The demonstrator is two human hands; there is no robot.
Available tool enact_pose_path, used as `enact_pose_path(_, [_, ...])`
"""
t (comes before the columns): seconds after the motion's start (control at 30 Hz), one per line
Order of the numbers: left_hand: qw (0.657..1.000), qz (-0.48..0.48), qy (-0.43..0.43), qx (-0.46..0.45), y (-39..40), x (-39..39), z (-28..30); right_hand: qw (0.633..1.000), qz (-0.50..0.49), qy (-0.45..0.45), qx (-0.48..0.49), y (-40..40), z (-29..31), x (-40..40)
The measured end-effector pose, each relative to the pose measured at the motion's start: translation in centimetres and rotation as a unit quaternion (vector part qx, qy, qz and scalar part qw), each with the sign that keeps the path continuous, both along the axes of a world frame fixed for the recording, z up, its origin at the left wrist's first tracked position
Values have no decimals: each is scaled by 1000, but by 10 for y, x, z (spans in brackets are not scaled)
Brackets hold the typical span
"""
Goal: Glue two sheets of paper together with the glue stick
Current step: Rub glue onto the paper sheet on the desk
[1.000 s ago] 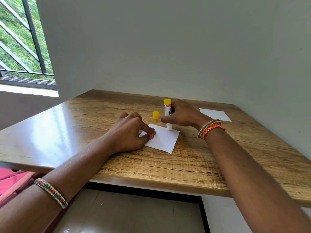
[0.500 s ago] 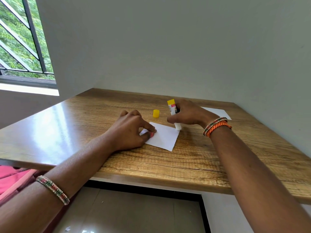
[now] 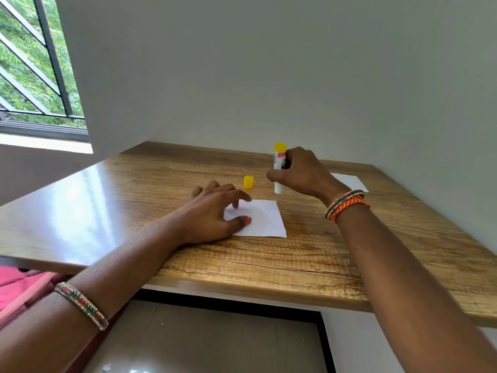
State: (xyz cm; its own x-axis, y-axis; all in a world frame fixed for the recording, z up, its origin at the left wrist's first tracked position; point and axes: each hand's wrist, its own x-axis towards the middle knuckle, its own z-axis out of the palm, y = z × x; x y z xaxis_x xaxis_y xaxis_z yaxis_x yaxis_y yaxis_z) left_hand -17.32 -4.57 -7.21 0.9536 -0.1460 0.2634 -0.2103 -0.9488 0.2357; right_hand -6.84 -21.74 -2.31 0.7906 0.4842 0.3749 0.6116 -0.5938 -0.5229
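Observation:
A small white square of paper (image 3: 265, 219) lies on the wooden table (image 3: 295, 259). My left hand (image 3: 215, 211) rests on its left part, fingertips and thumb pressing it down. My right hand (image 3: 301, 175) grips the glue stick (image 3: 279, 168), white with a yellow end on top, held upright with its open tip just beyond the paper's far right corner. The yellow cap (image 3: 248, 182) stands on the table behind the paper. A second white sheet (image 3: 349, 182) lies at the far right, partly hidden by my right wrist.
Grey walls close the table off at the back and on the right. A barred window (image 3: 35, 76) is at the upper left. The table's near edge runs across the lower frame, with tiled floor (image 3: 215, 340) below it.
My right hand has lifted the glue stick off the paper's far right edge and moved it back, now upright beyond the sheet. My left hand's fingers have spread a little on the paper.

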Motion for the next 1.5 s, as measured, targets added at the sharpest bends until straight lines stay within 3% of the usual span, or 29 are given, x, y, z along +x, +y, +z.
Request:
enact_pose_path(0.13, [999, -21, -27, -30, -2, -1, 1, 1000, 7, -11, -3, 5, -3, -1])
enact_pose_path(0.33, [998, -49, 34, -2, -2, -2, 0, 999, 19, 8, -36, 4, -5, -1])
enact_pose_path(0.8, [998, -35, 52, 5, -2, -1, 0, 998, 20, 0, -66, 5, -11, 2])
enact_pose_path(1.5, [998, -31, 55, 9, -4, -2, 1, 999, 8, 22, -24, -3, -17, -22])
